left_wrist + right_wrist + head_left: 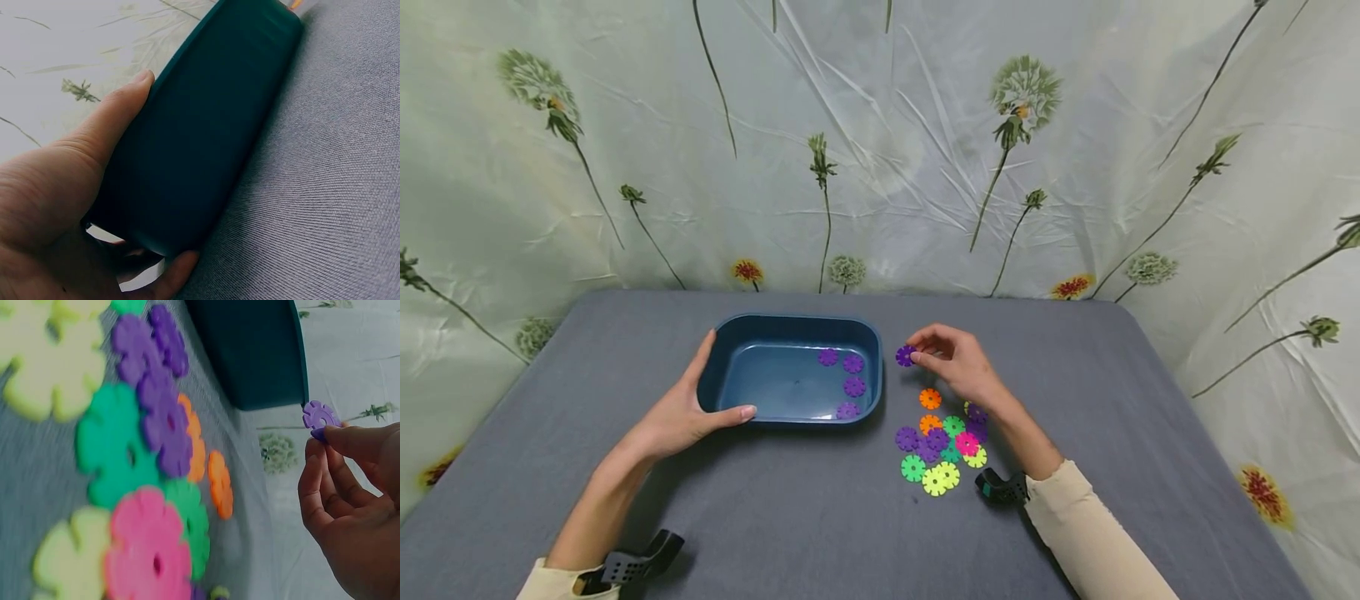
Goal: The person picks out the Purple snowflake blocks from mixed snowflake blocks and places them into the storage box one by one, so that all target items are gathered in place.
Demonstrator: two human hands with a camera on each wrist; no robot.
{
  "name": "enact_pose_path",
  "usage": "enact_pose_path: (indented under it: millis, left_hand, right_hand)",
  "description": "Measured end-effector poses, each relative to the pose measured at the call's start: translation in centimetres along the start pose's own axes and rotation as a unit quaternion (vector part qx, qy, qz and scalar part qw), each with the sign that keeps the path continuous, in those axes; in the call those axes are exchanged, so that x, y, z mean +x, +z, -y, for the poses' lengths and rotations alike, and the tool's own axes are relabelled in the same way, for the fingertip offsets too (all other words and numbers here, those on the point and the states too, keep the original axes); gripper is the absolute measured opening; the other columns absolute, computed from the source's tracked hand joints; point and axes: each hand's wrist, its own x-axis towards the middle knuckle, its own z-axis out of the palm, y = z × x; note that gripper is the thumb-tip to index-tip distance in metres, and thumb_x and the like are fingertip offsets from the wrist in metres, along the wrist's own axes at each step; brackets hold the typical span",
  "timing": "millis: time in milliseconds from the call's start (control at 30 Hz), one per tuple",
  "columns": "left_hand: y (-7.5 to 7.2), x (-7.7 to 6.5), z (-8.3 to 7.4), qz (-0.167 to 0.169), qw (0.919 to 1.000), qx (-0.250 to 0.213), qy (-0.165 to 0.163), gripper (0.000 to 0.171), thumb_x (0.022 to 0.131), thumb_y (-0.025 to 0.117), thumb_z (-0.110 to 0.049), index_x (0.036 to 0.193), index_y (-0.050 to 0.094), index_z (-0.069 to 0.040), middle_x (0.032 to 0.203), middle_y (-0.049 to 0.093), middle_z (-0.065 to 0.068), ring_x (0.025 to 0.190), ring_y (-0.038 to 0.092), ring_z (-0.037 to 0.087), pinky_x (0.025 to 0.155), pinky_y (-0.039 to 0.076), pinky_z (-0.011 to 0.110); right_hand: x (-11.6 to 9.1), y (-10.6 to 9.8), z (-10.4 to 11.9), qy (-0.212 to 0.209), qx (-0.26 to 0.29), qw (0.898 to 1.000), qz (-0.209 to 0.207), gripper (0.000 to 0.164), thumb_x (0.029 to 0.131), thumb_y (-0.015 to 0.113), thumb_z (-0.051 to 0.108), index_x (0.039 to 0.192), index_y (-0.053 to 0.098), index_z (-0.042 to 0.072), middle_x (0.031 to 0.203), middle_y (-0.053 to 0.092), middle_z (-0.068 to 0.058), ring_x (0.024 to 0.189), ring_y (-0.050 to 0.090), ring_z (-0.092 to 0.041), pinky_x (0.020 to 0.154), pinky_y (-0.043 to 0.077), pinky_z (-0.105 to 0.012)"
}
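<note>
A dark blue rectangular tub (790, 421) stands on the grey cloth, and several purple notched discs (853, 387) lie in its right part. My left hand (681, 414) grips the tub's left end, thumb on the near rim. In the left wrist view the thumb and fingers (122, 103) hold the tub's wall (200, 137). Just right of the tub, my right hand (958, 362) pinches a purple disc (905, 356) between thumb and fingertips. The right wrist view shows that purple disc (320, 415) upright in the pinch, raised above the cloth.
Below the right hand lies a loose pile of flower-shaped discs: orange (930, 399), green (913, 468), pink (967, 442), yellow (935, 481) and purple (907, 439), some overlapping. A curtain with printed dandelions (895, 167) hangs behind the cloth-covered table (820, 525). Dark straps sit on both wrists.
</note>
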Motion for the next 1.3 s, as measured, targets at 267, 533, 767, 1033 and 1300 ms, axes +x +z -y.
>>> enact_pose_path:
  millis: [267, 533, 767, 1033, 1300]
  left_hand:
    - [0.0, 0.0, 0.1, -0.001, 1.0000, 0.005, 0.000, 0.133, 0.086, 0.084, -0.046, 0.165, -0.022, -0.030, 0.175, -0.008, 0.023, 0.156, 0.010, 0.059, 0.113, 0.024, 0.080]
    - [0.0, 0.0, -0.1, -0.006, 1.0000, 0.005, -0.003, 0.133, 0.086, 0.084, -0.045, 0.165, -0.022, -0.031, 0.175, -0.008, 0.023, 0.156, 0.010, 0.059, 0.113, 0.023, 0.081]
    - [0.0, -0.1, -0.1, 0.000, 1.0000, 0.003, -0.007, 0.132, 0.086, 0.083, -0.046, 0.165, -0.022, -0.032, 0.175, -0.008, 0.023, 0.156, 0.011, 0.059, 0.113, 0.026, 0.080]
    - [0.1, 0.0, -0.1, -0.004, 0.9999, 0.007, -0.010, 0.132, 0.086, 0.083, -0.047, 0.165, -0.021, -0.032, 0.175, -0.007, 0.023, 0.156, 0.011, 0.059, 0.113, 0.025, 0.080]
    - [0.1, -0.2, 0.0, -0.002, 0.9999, 0.001, -0.013, 0.132, 0.086, 0.084, -0.046, 0.164, -0.022, -0.034, 0.175, -0.008, 0.023, 0.156, 0.010, 0.059, 0.113, 0.025, 0.080]
  right_hand:
    - [0.7, 1.5, 1.0, -0.001, 0.009, 1.000, 0.005, 0.017, 0.100, 0.070, 0.008, 0.115, 0.073, 0.003, 0.115, 0.074, -0.018, 0.101, 0.069, -0.029, 0.080, 0.054, -0.021]
    - [1.6, 2.4, 2.1, -0.011, 0.032, 0.999, 0.007, 0.017, 0.099, 0.070, 0.007, 0.115, 0.072, 0.002, 0.114, 0.073, -0.019, 0.099, 0.070, -0.028, 0.078, 0.054, -0.021]
    - [1.9, 3.1, 2.5, -0.013, 0.047, 0.999, 0.012, 0.018, 0.099, 0.070, 0.005, 0.116, 0.072, 0.001, 0.113, 0.073, -0.020, 0.098, 0.069, -0.031, 0.078, 0.056, -0.022]
    - [2.5, 3.9, 2.9, -0.011, 0.043, 0.999, 0.017, 0.018, 0.098, 0.070, 0.004, 0.116, 0.072, 0.002, 0.113, 0.074, -0.020, 0.098, 0.070, -0.030, 0.080, 0.056, -0.019]
    - [3.1, 4.7, 3.9, -0.010, 0.010, 0.999, 0.034, 0.018, 0.097, 0.071, 0.002, 0.115, 0.072, 0.001, 0.109, 0.074, -0.017, 0.093, 0.068, -0.021, 0.076, 0.055, -0.018]
